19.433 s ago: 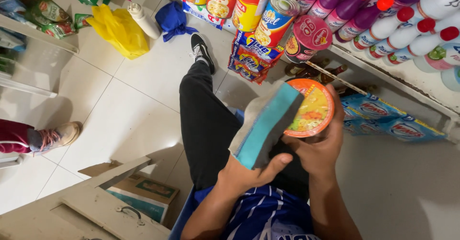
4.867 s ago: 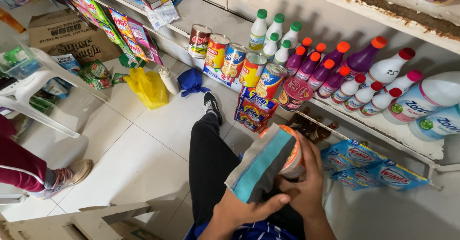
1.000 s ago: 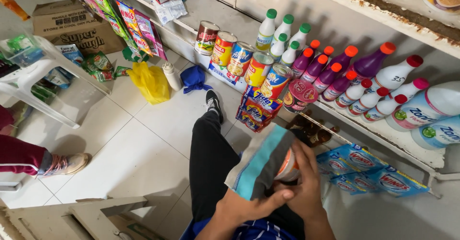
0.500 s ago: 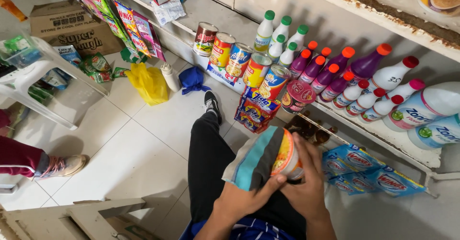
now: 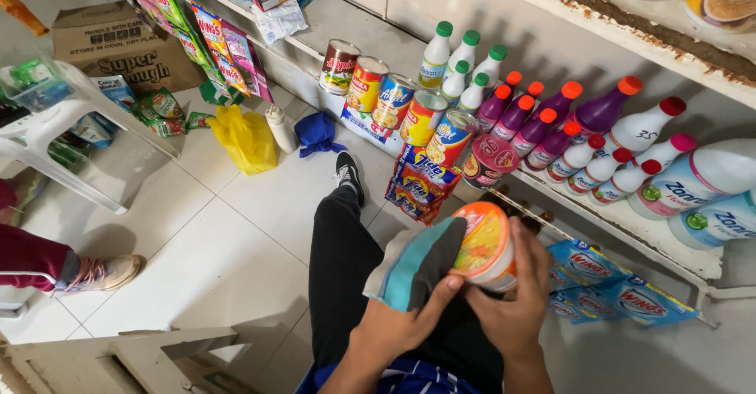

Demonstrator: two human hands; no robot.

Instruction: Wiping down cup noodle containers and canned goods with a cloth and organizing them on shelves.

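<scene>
My right hand (image 5: 516,299) grips a round cup with an orange lid (image 5: 484,244), held on its side over my lap. My left hand (image 5: 398,327) holds a folded cloth (image 5: 413,264), teal, dark grey and pale, pressed against the cup's side and lid. Both hands are close together in front of my chest, above my black trouser leg (image 5: 339,260). My foot in a black shoe (image 5: 346,170) rests on the white tiled floor.
A low white shelf (image 5: 630,221) holds tins (image 5: 394,103), green-capped white bottles, purple bottles and large white bottles. Blue sachet packs (image 5: 622,295) hang under it. A yellow bag (image 5: 244,138), blue cloth, cardboard box and white plastic chair (image 5: 94,142) stand at left; another person's leg (image 5: 47,260) is there.
The cup has been turned so more of its orange lid shows, and my left hand with the cloth has shifted along the cup's side. The view has moved slightly.
</scene>
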